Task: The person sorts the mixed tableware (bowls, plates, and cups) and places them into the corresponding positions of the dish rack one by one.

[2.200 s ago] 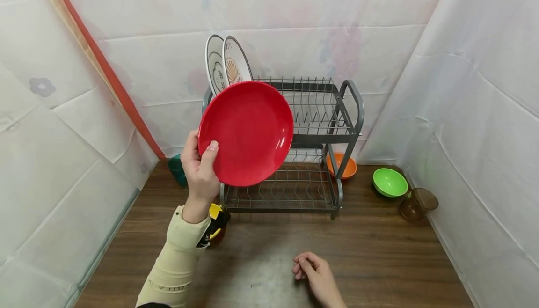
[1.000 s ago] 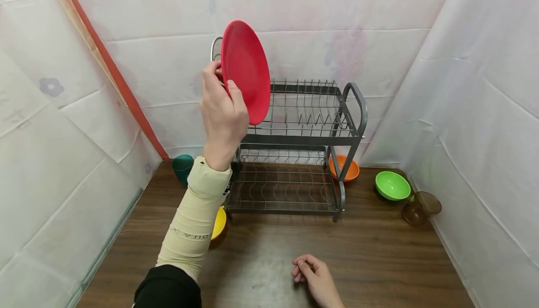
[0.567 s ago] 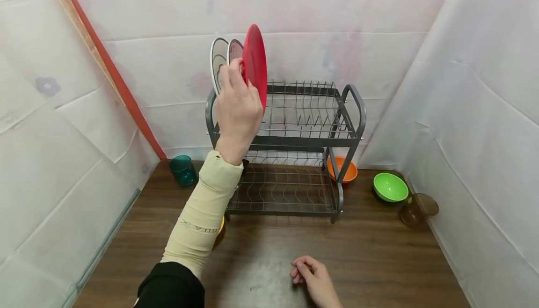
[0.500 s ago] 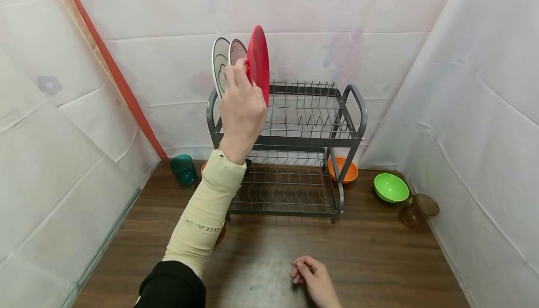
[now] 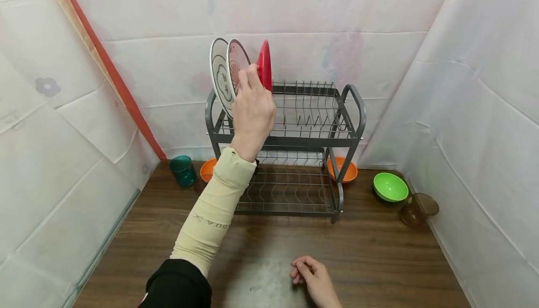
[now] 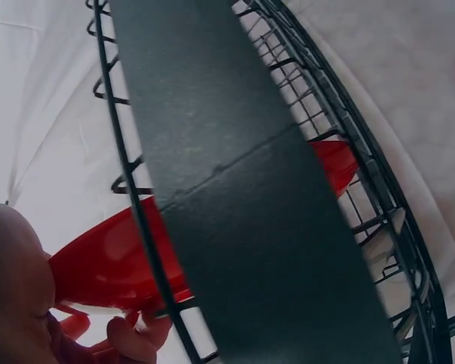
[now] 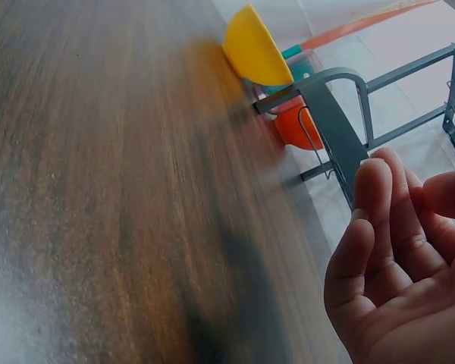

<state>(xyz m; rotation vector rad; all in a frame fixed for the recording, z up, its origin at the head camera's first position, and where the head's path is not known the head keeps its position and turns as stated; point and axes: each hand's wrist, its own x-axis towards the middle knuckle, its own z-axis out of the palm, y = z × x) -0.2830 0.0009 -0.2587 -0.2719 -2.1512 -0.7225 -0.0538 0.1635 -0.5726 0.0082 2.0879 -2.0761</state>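
Note:
My left hand (image 5: 252, 111) grips the near edge of a red plate (image 5: 265, 64) at the upper tier of a dark metal dish rack (image 5: 311, 140). The plate stands nearly upright, its lower part hidden behind my hand. In the left wrist view the red plate (image 6: 110, 262) passes behind the rack's front bar, my fingers (image 6: 133, 341) at its edge. Left of it, two white patterned plates (image 5: 219, 71) stand upright in the same tier. Low over the table, my right hand (image 5: 316, 280) hangs with loosely curled fingers, holding nothing.
A teal cup (image 5: 183, 171) and an orange bowl (image 5: 207, 170) stand left of the rack. Another orange bowl (image 5: 349, 170), a green bowl (image 5: 390, 187) and a brown cup (image 5: 418, 209) are on the right. The right wrist view shows a yellow bowl (image 7: 256, 49).
My left hand has carried the red plate up to the rack, turned it edge-on and lowered it rightward beside the white plates. My right hand has stayed in place.

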